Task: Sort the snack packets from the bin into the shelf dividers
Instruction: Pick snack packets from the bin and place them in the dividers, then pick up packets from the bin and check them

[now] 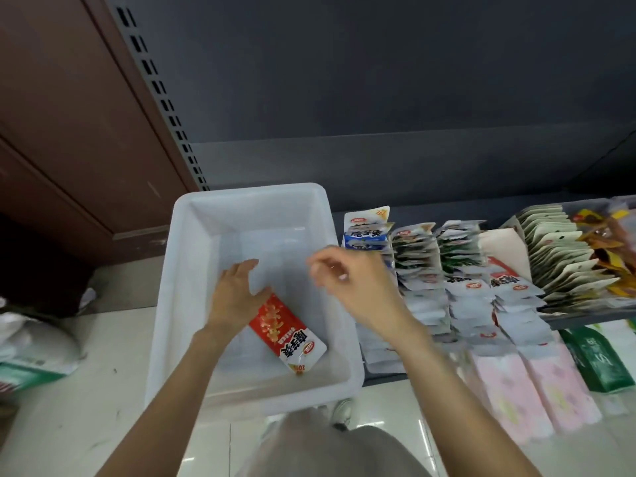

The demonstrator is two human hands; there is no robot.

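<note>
Hands reach over a translucent white plastic bin that sits in the middle of the frame, its right rim just beside a dark grey metal shelf. Inside the bin, toward its lower right, lies a single red and white snack packet, flat and tilted diagonally. The left hand is down in the bin, its fingers straight and spread, the heel of the palm resting on or just over the upper end of that packet; whether it actually presses the packet cannot be made out. The right hand hovers above the bin's right rim, blurred, its fingers loosely curled and seeming to hold nothing.

Right of the bin, the shelf carries rows of silver and white snack packets standing overlapped in lanes, one blue and white packet at the back of the nearest row. Farther right, a lane of pale cream packets leans in a fan, with orange and brown packets at the right edge of the frame. Below the shelf, at lower right, pink packages and a green package lie on the pale tiled floor. A brown wooden panel fills the upper left.
</note>
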